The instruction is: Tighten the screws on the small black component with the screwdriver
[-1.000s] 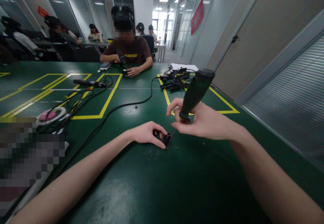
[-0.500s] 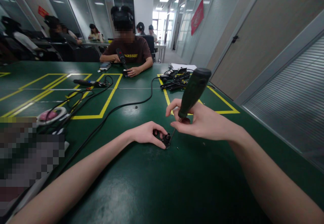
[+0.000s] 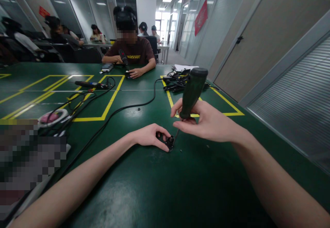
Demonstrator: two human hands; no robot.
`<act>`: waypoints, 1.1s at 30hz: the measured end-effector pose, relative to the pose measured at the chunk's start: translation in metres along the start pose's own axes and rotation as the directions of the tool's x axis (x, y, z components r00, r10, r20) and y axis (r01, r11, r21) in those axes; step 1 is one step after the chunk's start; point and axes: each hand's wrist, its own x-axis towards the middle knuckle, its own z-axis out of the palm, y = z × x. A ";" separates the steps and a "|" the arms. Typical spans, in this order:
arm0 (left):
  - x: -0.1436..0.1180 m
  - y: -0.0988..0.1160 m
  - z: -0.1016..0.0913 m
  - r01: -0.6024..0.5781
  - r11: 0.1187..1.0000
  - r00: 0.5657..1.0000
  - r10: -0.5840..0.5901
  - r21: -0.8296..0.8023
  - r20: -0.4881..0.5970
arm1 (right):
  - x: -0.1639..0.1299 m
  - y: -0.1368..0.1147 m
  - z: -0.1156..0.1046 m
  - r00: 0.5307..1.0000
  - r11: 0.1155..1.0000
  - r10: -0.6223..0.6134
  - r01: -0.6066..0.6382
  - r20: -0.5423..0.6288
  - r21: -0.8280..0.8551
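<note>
Just below frame centre, the left hand (image 3: 149, 135) holds a black part (image 3: 170, 141) on the bench (image 3: 144, 190); right of centre, the right hand (image 3: 205, 121) grips a screwdriver (image 3: 193, 92) slanting down to the part.

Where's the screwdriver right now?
In the head view, just right of centre: the right hand holds the screwdriver, its shaft slanting down toward the small black part in the left hand.
</note>
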 end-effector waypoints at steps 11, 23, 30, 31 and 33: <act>0.001 -0.002 -0.001 0.012 1.000 1.000 -0.012 0.009 0.002 | 0.000 -0.002 0.000 0.999 0.998 -0.004 0.006 -0.036 0.066; 0.000 0.000 0.000 0.021 1.000 1.000 -0.021 0.004 -0.006 | -0.001 -0.003 0.000 0.999 0.998 0.020 -0.018 -0.031 0.066; 0.000 0.000 0.000 0.020 1.000 1.000 -0.020 0.017 -0.007 | 0.001 -0.002 0.000 0.997 0.999 0.000 0.003 -0.082 0.046; 0.000 0.000 0.000 0.017 1.000 1.000 -0.017 0.020 -0.008 | 0.001 -0.002 0.000 0.997 0.999 -0.002 0.005 -0.082 0.041; 0.000 -0.001 0.000 0.013 1.000 1.000 -0.013 0.020 -0.006 | 0.001 -0.002 -0.001 0.997 0.999 0.002 0.001 -0.078 0.033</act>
